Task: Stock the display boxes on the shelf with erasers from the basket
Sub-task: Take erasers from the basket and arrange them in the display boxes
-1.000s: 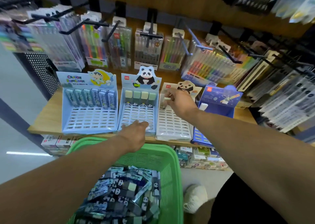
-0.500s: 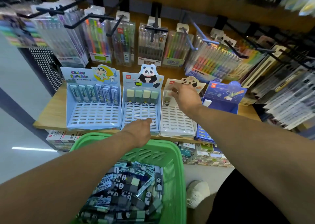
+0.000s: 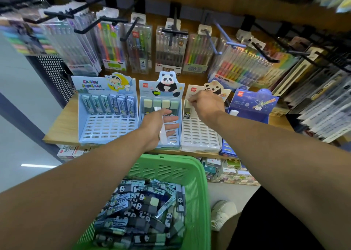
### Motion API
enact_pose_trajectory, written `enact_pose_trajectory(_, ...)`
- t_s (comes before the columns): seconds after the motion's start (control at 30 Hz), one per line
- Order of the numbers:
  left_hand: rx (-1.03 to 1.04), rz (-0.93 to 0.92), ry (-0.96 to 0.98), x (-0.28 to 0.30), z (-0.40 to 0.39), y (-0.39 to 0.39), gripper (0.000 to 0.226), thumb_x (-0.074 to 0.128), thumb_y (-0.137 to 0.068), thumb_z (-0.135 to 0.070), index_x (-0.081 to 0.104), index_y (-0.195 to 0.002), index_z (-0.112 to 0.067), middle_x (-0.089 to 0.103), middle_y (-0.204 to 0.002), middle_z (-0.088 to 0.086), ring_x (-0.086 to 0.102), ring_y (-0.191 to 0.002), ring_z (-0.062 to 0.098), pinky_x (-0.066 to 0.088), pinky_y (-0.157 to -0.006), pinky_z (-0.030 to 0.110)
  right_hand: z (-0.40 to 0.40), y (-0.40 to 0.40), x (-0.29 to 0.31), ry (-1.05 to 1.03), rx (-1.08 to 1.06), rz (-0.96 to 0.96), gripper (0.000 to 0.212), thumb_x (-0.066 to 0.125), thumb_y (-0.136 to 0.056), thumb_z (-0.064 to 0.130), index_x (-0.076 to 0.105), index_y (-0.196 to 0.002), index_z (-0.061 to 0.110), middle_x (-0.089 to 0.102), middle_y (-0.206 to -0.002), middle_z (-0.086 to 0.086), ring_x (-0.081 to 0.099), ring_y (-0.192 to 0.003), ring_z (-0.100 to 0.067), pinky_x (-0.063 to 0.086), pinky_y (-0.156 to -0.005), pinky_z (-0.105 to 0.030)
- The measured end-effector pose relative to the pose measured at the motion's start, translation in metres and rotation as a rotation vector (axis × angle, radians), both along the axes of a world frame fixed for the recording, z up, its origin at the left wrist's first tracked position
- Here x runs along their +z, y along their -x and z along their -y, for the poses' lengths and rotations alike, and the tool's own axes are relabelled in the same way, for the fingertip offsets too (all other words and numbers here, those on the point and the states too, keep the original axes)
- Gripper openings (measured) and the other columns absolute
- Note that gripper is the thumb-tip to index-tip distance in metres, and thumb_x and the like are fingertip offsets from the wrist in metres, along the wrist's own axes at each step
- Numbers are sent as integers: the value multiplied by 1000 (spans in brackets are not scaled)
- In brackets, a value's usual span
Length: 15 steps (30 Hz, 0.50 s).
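A green basket (image 3: pixel 191 175) in front of me holds several wrapped panda erasers (image 3: pixel 142 211). On the shelf stand a light blue cartoon box (image 3: pixel 108 130), a blue panda box (image 3: pixel 171 145), a white panda box (image 3: pixel 199 137) and a dark blue box (image 3: pixel 252 114). My left hand (image 3: pixel 157 126) hovers over the blue panda box, holding a long white eraser (image 3: pixel 162 133) against the palm with the fingers stretched out. My right hand (image 3: pixel 207 105) is at the back left slot of the white box, pinching a pale green eraser (image 3: pixel 187 107) that stands there.
Pen packs (image 3: pixel 171 48) hang on black hooks above the boxes, and the hooks jut out toward me. More stationery fills racks at the right (image 3: pixel 322 97). Small boxes (image 3: pixel 228 170) sit on the lower shelf. My shoe (image 3: pixel 222 213) is on the floor beside the basket.
My left hand rose from the basket's far rim to above the blue panda box, and a white eraser now shows in it. My right hand stayed at the white box's back row.
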<state>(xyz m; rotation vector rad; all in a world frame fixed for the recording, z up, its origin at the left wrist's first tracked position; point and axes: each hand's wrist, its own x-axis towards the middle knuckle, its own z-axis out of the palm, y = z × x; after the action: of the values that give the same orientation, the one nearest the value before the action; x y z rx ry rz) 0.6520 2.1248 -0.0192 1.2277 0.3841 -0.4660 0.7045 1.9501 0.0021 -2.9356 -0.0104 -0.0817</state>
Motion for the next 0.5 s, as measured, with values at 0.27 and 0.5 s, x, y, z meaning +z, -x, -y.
enact_pose_trajectory(0.27,52,-70,208,13,-3,9,49,23,-105,-37,57,-129,-10,72,-111,14,68,-103,31,48,-100,48,-6,13,2,309,46,-39,23,51,-100,13,66,-118,16,67,-117,-10,64,-102,-30,44,-75,-33)
enact_pose_trajectory(0.5,151,20,158,11,14,13,42,26,-106,-31,56,-133,-18,73,-107,11,64,-106,27,46,-101,42,-7,35,25,-557,-40,-696,48,57,-97,55,67,-108,9,75,-98,-14,74,-85,-30,61,-68,-36)
